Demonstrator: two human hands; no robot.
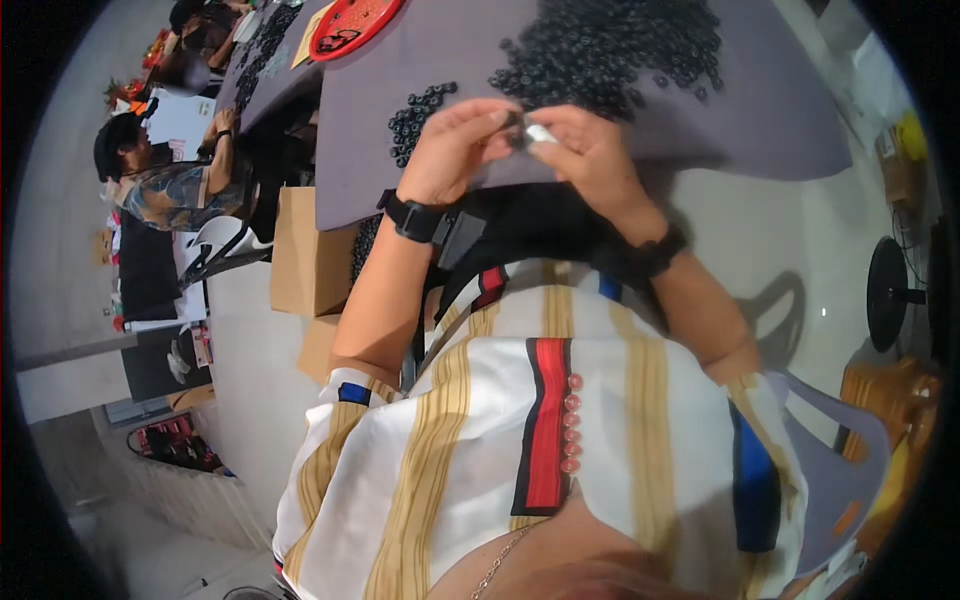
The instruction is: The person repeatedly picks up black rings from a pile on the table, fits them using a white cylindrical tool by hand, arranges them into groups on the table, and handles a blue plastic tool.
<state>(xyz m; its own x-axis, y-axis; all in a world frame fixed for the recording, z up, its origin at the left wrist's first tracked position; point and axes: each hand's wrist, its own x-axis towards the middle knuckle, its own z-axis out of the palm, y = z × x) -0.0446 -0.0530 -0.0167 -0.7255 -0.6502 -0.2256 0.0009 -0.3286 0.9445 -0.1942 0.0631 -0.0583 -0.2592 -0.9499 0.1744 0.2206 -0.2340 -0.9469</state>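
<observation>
My left hand (452,145) and my right hand (592,155) meet over the near edge of a table with a grey-purple cover (760,120). Pinched in the left fingers is a small black ring-shaped part (514,120), partly hidden by the fingertips. The right thumb and fingers are closed on a small white piece (540,133), held right against the black part; its kind is too small to tell. A large heap of black ring-shaped parts (590,60) lies beyond my hands. Beside my left hand is a smaller group of similar black parts (408,128).
A red round tray (372,36) holds small pieces at the far left. Below the table's left corner stands a cardboard box (300,250). Another person (180,185) sits farther left at a table. A purple chair (850,430) and a black round stand (887,295) are at right.
</observation>
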